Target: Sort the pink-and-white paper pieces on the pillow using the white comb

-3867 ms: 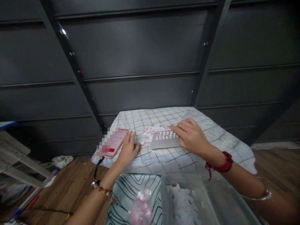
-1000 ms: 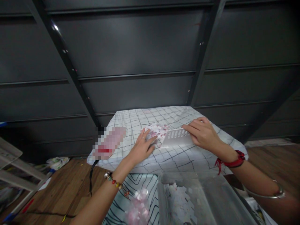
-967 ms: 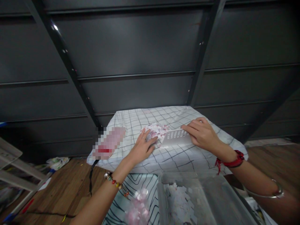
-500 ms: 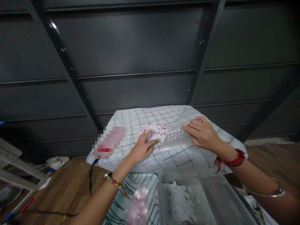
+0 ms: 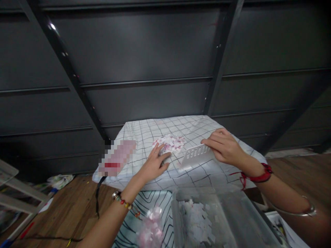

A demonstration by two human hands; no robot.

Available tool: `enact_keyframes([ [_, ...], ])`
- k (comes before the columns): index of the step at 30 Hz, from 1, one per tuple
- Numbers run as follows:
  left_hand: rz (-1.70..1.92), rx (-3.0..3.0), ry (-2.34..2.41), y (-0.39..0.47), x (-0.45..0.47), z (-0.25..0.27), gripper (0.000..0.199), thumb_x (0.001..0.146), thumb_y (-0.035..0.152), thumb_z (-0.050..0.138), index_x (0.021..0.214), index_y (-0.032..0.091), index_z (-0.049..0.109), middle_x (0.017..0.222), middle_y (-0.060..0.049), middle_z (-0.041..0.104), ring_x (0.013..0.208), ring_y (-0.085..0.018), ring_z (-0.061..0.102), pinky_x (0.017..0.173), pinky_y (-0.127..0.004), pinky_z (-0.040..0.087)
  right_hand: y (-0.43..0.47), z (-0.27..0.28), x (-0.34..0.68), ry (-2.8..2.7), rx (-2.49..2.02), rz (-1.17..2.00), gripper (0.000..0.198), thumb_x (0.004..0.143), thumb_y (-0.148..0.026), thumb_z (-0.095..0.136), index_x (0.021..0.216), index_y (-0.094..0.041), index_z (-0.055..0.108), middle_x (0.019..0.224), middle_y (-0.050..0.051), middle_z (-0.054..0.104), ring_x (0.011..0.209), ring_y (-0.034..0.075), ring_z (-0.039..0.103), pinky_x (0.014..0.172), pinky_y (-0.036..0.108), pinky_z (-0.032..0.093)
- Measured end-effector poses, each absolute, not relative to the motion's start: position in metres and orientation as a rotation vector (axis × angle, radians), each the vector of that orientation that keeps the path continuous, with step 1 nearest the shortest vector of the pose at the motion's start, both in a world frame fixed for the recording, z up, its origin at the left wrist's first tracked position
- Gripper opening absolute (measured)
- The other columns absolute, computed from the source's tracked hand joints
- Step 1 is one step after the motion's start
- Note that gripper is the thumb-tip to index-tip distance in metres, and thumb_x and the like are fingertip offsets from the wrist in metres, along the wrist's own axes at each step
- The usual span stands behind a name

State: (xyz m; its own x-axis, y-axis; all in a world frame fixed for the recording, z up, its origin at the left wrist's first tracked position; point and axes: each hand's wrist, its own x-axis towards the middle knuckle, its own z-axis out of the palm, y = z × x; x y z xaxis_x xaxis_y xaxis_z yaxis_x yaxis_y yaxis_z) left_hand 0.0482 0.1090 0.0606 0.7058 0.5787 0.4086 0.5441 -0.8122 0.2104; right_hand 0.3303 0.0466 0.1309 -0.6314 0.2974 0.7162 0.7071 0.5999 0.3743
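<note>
A flat pile of small white pieces with pink and purple marks [image 5: 173,142] lies on the white checked cloth [image 5: 150,129]. My left hand [image 5: 152,167] rests with spread fingers at the pile's near left edge, fingertips touching or just over it. In my right hand [image 5: 224,148] is a white slotted plastic panel [image 5: 193,159], pinched at its upper right end. The panel stands tilted on its long edge, just right of the pile and a little apart from it. My right fingers hide its far end.
Close to me, a clear plastic bin [image 5: 178,220] holds many small white pieces. Left of it sits a pink shiny plastic bundle [image 5: 151,229] on a patterned cloth. A blurred pink object [image 5: 120,156] lies at the left. Behind the table rises a dark panelled wall [image 5: 144,48].
The slotted panel has drawn slightly away from the pile, toward the right. My left hand has slid back a little, fingers still spread. The whole view has shifted slightly.
</note>
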Motion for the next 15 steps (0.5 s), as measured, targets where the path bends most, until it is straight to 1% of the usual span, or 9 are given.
enact_keyframes([
  [4, 0.690, 2.820, 0.954, 0.108, 0.049, 0.062, 0.036, 0.084, 0.022, 0.055, 0.120, 0.018, 0.055, 0.145, -0.011, 0.026, 0.137, -0.036, 0.011, 0.108, -0.054, 0.025, 0.040, 0.134, 0.339, -2.194, -0.791, -0.852, 0.029, 0.075, -0.002, 0.042, 0.094, -0.017, 0.058, 0.067, 0.002, 0.058, 0.065, 0.014, 0.050, 0.071, 0.033, 0.040],
  [10, 0.691, 2.844, 0.945, 0.107, 0.050, 0.065, 0.035, 0.084, 0.022, 0.053, 0.119, 0.019, 0.054, 0.143, -0.012, 0.030, 0.137, -0.032, 0.016, 0.107, -0.055, 0.026, 0.036, 0.129, 0.346, -2.227, -0.835, -0.801, 0.028, 0.076, -0.003, 0.042, 0.094, -0.018, 0.058, 0.068, 0.001, 0.059, 0.065, 0.014, 0.050, 0.071, 0.032, 0.040],
  [15, 0.705, 2.826, 0.936, 0.107, 0.050, 0.064, 0.036, 0.084, 0.023, 0.054, 0.120, 0.019, 0.054, 0.144, -0.012, 0.029, 0.137, -0.033, 0.015, 0.107, -0.054, 0.027, 0.033, 0.131, 0.348, -2.208, -0.838, -0.775, 0.029, 0.076, -0.003, 0.042, 0.093, -0.020, 0.059, 0.067, 0.001, 0.059, 0.065, 0.014, 0.051, 0.071, 0.032, 0.041],
])
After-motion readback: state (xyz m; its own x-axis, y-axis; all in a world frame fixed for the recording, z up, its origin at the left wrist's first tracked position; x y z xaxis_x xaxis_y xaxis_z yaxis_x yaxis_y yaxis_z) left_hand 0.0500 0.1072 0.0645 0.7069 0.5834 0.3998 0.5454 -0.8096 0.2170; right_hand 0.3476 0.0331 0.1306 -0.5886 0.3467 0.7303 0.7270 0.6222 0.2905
